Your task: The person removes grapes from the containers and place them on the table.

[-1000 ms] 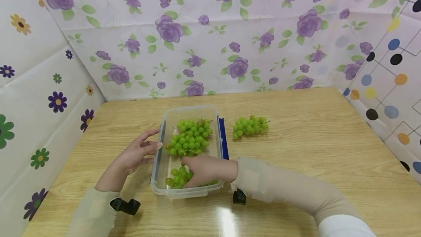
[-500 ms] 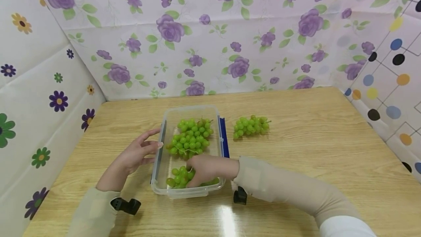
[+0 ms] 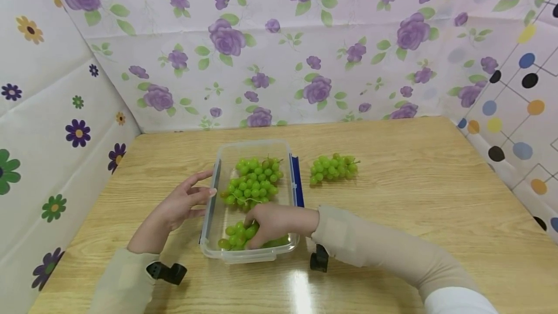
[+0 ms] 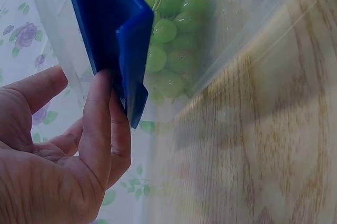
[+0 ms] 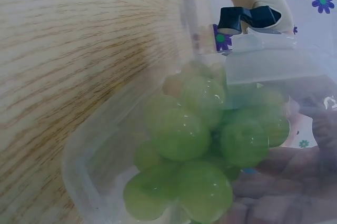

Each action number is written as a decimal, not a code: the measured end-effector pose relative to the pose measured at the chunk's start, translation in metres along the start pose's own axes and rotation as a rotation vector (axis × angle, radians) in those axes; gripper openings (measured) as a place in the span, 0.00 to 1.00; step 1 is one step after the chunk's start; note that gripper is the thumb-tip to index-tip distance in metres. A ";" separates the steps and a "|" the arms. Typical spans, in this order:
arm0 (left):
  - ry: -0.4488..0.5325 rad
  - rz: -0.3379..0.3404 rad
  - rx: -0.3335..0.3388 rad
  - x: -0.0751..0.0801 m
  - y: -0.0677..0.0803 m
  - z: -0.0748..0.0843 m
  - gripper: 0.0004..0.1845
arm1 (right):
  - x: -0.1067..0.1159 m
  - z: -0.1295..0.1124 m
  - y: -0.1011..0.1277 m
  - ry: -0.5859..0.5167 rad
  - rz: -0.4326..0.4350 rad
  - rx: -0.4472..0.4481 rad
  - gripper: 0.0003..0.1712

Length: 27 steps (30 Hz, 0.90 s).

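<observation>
A clear plastic container with blue side flaps stands on the table. Two bunches of green grapes lie close together in its far part; I cannot tell exactly where one ends. In the near end, my right hand grips another bunch of grapes, partly hidden under the palm; through the wall, the right wrist view shows these grapes against the fingers. My left hand rests its extended fingertips on the container's left side, touching the blue flap in the left wrist view.
A further bunch of green grapes lies on the wooden table, right of the container. Flower-patterned sheets rise behind and at the left; a dotted sheet stands at the right.
My right hand shifts slightly right, then a little back left inside the container, and the near bunch moves a bit with it. The left hand stays in place on the container's side.
</observation>
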<state>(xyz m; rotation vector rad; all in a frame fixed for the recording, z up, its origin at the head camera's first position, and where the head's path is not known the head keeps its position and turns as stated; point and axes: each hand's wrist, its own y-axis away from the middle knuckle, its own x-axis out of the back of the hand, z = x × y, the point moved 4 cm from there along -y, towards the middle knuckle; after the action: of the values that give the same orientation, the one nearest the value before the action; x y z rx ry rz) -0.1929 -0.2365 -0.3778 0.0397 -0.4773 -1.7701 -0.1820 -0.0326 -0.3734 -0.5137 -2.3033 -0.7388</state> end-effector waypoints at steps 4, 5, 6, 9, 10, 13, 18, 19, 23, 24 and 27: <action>0.005 -0.002 -0.002 0.000 0.000 0.001 0.37 | 0.002 0.000 0.001 -0.059 0.001 0.036 0.26; 0.006 -0.002 -0.002 0.000 0.000 0.001 0.37 | 0.003 0.000 0.001 -0.073 -0.002 0.040 0.26; 0.005 -0.002 -0.002 0.000 0.000 0.001 0.37 | 0.004 0.000 0.002 -0.089 -0.006 0.043 0.26; 0.001 -0.001 0.002 0.000 0.000 0.001 0.38 | 0.005 0.000 0.002 -0.129 -0.015 0.058 0.26; -0.002 -0.001 0.004 0.000 0.000 0.001 0.38 | 0.005 0.000 0.002 -0.140 -0.017 0.066 0.26; 0.000 -0.004 0.007 0.000 0.000 0.000 0.38 | 0.005 0.001 0.003 -0.167 -0.016 0.091 0.26; 0.005 -0.006 0.006 0.000 0.000 0.001 0.38 | 0.006 0.001 0.004 -0.174 -0.001 0.108 0.26; 0.005 -0.005 0.007 0.000 0.000 0.001 0.38 | 0.007 0.001 0.004 -0.172 0.002 0.107 0.26; 0.009 -0.004 0.007 0.000 0.000 0.001 0.37 | 0.008 0.001 0.004 -0.163 0.012 0.119 0.26; 0.010 -0.005 0.006 0.000 0.001 0.001 0.37 | 0.008 0.001 0.004 -0.161 0.014 0.124 0.26; 0.012 -0.008 0.007 -0.001 0.001 0.001 0.37 | 0.008 0.001 0.005 -0.160 0.021 0.152 0.26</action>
<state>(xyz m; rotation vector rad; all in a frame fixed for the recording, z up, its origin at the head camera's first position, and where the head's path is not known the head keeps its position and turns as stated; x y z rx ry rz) -0.1920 -0.2360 -0.3771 0.0572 -0.4750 -1.7748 -0.1858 -0.0269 -0.3669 -0.5431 -2.4745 -0.5229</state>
